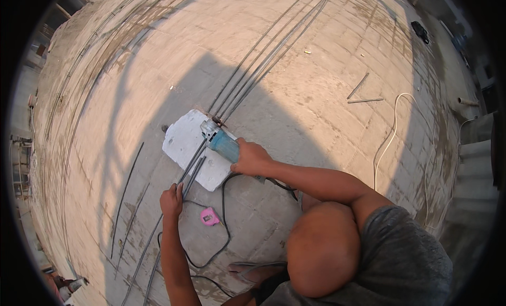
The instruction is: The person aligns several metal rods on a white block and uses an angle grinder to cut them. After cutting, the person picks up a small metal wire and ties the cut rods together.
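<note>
My right hand (252, 157) is wrapped around the teal body of an angle grinder (224, 145). The grinder's metal head lies over a white, rough-edged slab (182, 140), close to the near ends of several long steel rods (255, 74). Whether its disc touches a rod, I cannot tell. Lower left, my left hand (172, 199) is closed around steel rods (192, 168), whose upper ends rest on the slab. How many rods it grips is hidden by the fingers. Beside that hand, a pink tape measure (209, 217) lies on the floor.
A black cable (227, 229) loops over the floor near a sandalled foot (258, 270). More rods (126, 192) lie to the left. Two short rod pieces (365, 100) and a white cable (395, 119) are on the right. A dark object (420, 32) lies far right.
</note>
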Demonstrator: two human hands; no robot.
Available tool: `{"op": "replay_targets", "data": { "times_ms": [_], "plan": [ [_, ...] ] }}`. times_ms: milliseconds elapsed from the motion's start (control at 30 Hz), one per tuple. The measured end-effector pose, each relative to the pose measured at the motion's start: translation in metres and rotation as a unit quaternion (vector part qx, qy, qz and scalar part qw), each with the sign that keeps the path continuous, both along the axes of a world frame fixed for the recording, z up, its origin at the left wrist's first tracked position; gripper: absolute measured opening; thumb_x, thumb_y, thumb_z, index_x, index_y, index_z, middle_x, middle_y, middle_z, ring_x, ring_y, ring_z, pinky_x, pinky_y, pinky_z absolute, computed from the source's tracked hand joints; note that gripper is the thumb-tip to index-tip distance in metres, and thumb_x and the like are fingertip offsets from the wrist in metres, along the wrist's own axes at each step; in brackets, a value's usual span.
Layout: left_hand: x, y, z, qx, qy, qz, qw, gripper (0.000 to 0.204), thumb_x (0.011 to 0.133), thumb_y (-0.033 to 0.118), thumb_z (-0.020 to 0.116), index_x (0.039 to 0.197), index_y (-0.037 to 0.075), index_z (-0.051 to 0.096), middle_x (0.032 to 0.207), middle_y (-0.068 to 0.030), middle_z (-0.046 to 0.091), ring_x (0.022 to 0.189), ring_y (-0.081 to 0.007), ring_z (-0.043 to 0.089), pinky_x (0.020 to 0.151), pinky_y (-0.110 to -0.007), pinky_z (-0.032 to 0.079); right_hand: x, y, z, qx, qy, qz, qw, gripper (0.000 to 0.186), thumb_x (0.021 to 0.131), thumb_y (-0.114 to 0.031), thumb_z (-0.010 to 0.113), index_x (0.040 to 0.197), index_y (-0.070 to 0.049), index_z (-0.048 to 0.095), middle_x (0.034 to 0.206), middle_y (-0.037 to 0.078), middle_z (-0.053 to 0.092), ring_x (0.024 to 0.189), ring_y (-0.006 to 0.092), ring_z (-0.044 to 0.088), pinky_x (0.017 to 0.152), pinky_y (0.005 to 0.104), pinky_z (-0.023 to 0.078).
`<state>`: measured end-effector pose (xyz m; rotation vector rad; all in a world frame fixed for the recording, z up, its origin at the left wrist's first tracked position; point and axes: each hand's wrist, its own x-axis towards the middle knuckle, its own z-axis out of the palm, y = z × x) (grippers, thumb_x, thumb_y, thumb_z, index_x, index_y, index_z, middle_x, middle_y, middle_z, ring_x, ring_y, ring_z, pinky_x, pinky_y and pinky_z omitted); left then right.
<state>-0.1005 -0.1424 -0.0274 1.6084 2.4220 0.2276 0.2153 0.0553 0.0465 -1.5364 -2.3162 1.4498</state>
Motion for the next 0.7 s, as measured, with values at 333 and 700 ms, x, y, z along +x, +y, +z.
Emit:
{"op": "replay_targets", "data": {
  "times_ms": [333,700],
  "plan": [
    [0.001,0.001,0.006,-0.008,-0.005,-0.002,1.000,0.051,0.106,0.044,0.053,0.083,0.000,0.061,0.071,-0.0297,0.061,0.071,-0.0509,0.061,0.065,-0.057,0.046,-0.003,0.001,0.002,0.003,-0.006,-0.006,1.000,0.075,0.072,-0.027,0.082,0.131,0.008,0.051,0.106,0.029,0.070,0.100,0.0418,0.071,0.085,0.0477,0.058],
    [-0.001,0.001,0.003,-0.001,-0.006,0.002,1.000,0.048,0.104,0.044,0.059,0.080,0.002,0.062,0.069,-0.0278,0.063,0.069,-0.0496,0.063,0.063,-0.057,0.049,-0.012,0.008,-0.005,0.020,-0.010,0.003,1.000,0.075,0.071,-0.031,0.085,0.128,0.006,0.053,0.109,0.028,0.071,0.102,0.0430,0.071,0.089,0.0481,0.058]
  ]
}}
